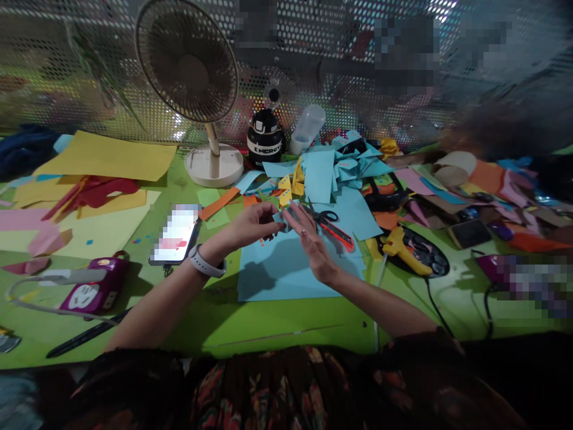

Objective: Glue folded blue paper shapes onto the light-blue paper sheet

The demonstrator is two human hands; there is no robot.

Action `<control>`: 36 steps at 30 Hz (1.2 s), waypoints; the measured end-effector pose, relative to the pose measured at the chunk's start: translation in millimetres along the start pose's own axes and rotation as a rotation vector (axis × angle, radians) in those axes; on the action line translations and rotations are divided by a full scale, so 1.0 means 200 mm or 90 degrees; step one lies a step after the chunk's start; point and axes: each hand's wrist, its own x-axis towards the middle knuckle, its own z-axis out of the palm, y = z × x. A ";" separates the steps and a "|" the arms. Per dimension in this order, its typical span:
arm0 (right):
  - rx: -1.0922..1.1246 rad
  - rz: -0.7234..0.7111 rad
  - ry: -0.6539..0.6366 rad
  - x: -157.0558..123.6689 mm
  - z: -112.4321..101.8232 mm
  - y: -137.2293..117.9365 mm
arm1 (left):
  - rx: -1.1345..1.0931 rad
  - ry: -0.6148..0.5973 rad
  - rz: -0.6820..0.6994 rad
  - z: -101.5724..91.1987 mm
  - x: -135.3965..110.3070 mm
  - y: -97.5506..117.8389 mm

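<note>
My left hand (pixel 253 225), with a white watch on the wrist, pinches a small light-blue paper piece (pixel 281 217) at its fingertips. My right hand (pixel 310 240) is beside it with fingers stretched out, touching the same small piece from the right. Both hands hover over a large light-blue paper sheet (pixel 286 272) lying on the green table (pixel 277 322). Red-handled scissors (pixel 333 227) lie just right of my right hand. A pile of folded light-blue paper pieces (pixel 340 164) sits behind the hands.
A desk fan (pixel 190 65) stands at the back, with a black bottle (pixel 265 138) beside it. A phone (pixel 176 235) lies left of my hands. A yellow glue gun (pixel 403 251) lies to the right. Yellow sheets (pixel 107 156) and coloured paper scraps (pixel 474 179) cover both sides.
</note>
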 end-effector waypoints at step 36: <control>-0.150 -0.049 0.104 0.09 -0.09 0.07 | -0.045 -0.160 -0.014 -0.03 -0.02 0.01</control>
